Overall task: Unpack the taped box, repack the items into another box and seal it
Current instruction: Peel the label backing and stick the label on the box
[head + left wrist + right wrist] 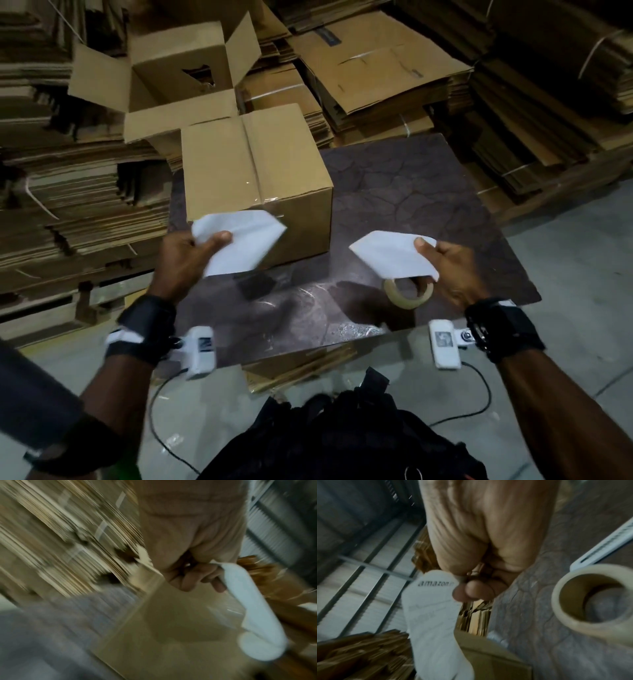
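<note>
A closed cardboard box (253, 174) with clear tape along its top seam stands on the dark table (411, 205). Behind it an open box (178, 78) sits with its flaps up. My left hand (191, 253) grips a white paper packet (239, 240) in front of the taped box; the left wrist view shows this packet (254, 609) blurred. My right hand (445, 270) pinches a second white packet (394, 253), printed "amazon" (435, 615), above a roll of clear tape (407, 291) lying on the table. The tape roll (597, 601) is close by in the right wrist view.
Stacks of flattened cardboard (394, 78) surround the table at the left, back and right. A small dark object (257, 286) lies on the table near the taped box. Grey floor (582, 260) runs along the right and front. Cables trail from my wrists.
</note>
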